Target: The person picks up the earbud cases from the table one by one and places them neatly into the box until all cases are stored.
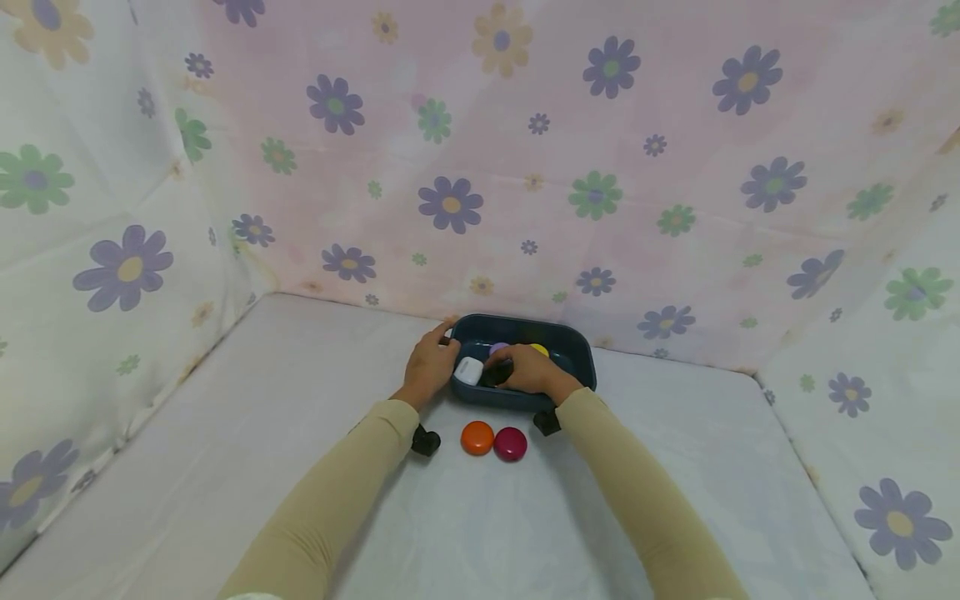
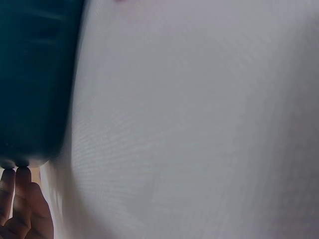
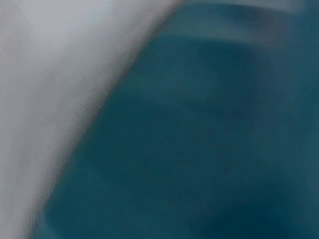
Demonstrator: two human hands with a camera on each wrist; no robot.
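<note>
A dark blue-green bin (image 1: 573, 354) stands near the back wall. My left hand (image 1: 431, 364) holds its left end, thumb side at the rim; in the left wrist view the fingertips touch the outer wall of the bin (image 2: 35, 79). My right hand (image 1: 528, 369) reaches inside, fingers curled round a small black object (image 1: 497, 372) of unclear kind. Just left of that lies a white rounded case (image 1: 469, 371). A purple round piece (image 1: 498, 348) and a yellow one (image 1: 539, 350) show partly behind the right hand. Only the bin (image 3: 164, 124), blurred, and cloth fill the right wrist view.
An orange disc (image 1: 477, 437) and a crimson disc (image 1: 511, 444) lie side by side on the white cloth (image 1: 480, 525) in front of the bin. Black wrist cameras hang under both sleeves. Flowered cloth walls (image 1: 510, 158) stand behind and at both sides.
</note>
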